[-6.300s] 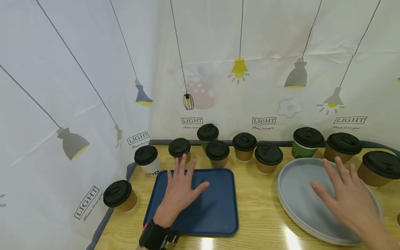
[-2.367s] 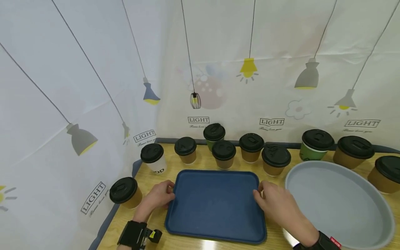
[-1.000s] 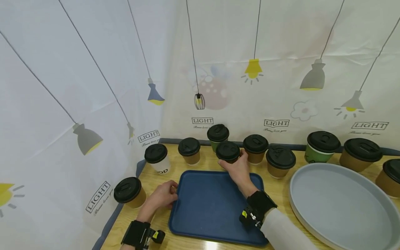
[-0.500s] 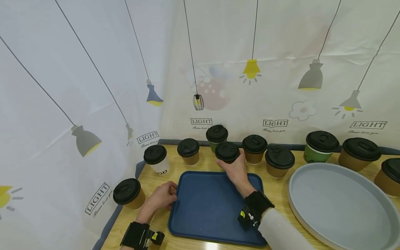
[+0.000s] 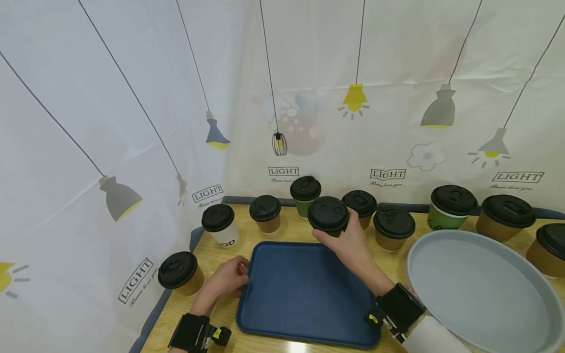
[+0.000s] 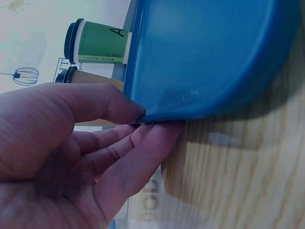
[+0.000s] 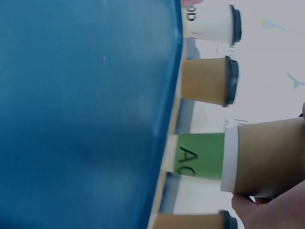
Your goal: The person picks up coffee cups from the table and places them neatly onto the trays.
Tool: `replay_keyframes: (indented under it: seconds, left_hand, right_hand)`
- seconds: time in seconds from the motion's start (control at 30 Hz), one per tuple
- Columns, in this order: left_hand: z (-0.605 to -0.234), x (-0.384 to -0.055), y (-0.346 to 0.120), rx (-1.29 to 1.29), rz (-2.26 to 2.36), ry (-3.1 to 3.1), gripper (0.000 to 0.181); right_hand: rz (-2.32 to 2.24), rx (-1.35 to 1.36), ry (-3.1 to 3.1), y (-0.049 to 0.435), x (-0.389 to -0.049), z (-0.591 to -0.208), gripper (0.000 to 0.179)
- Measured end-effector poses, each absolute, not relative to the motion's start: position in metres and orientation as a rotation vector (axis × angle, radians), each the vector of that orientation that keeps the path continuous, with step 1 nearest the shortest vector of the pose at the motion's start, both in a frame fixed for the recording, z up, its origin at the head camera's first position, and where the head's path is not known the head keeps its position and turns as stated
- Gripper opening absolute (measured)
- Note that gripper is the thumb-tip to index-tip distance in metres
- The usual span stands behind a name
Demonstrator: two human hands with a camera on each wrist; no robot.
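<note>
My right hand (image 5: 350, 245) grips a brown paper coffee cup (image 7: 267, 157) with a black lid (image 5: 328, 214), thumb on the near side and fingers round the far right. The cup is raised above the table behind the tray, and its pale base shows in the right wrist view. My left hand (image 5: 227, 278) pinches the left rim of a dark blue rectangular tray (image 5: 304, 294). In the left wrist view the thumb (image 6: 112, 105) lies over the rim and the fingers are beneath it. The tray lies on the wooden table with nothing on it.
Lidded cups line the back: white (image 5: 220, 225), brown (image 5: 266, 214), green (image 5: 305, 196), brown (image 5: 362, 208) and brown (image 5: 394, 228). A brown cup (image 5: 182, 274) stands left. A round grey tray (image 5: 481, 289) lies right, with green (image 5: 452, 207) and brown cups (image 5: 505, 217) behind it.
My right hand left the tray's right edge, took hold of the brown cup in the back row, and has lifted it slightly up and toward me. My left hand keeps the tray's left rim.
</note>
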State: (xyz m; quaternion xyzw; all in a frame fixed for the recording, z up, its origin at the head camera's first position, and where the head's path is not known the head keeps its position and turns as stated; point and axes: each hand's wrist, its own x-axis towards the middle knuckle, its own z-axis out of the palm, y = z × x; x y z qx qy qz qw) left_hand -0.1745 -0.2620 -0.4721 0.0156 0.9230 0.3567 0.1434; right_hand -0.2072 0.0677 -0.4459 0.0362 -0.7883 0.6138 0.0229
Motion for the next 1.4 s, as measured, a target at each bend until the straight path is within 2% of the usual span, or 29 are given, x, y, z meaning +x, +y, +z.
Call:
replay_keyframes:
  seconds: [0.27, 0.47, 0.77, 1.4]
  left_hand:
    - [-0.474, -0.176, -0.261, 0.043, 1.030, 2.663, 0.034]
    - [-0.474, -0.175, -0.261, 0.023, 1.031, 2.664, 0.035]
    - [-0.473, -0.174, -0.261, 0.030, 1.050, 2.659, 0.035]
    - [-0.475, -0.176, -0.261, 0.026, 1.068, 2.653, 0.036]
  right_hand:
    - [1.779, 0.018, -2.610, 0.106, -0.176, -0.436, 0.112]
    - [1.733, 0.009, -2.660, 0.121, -0.166, -0.441, 0.112]
    - [1.733, 0.037, -2.752, 0.126, -0.164, -0.457, 0.118]
    - [1.699, 0.031, -2.812, 0.126, -0.174, -0.478, 0.113]
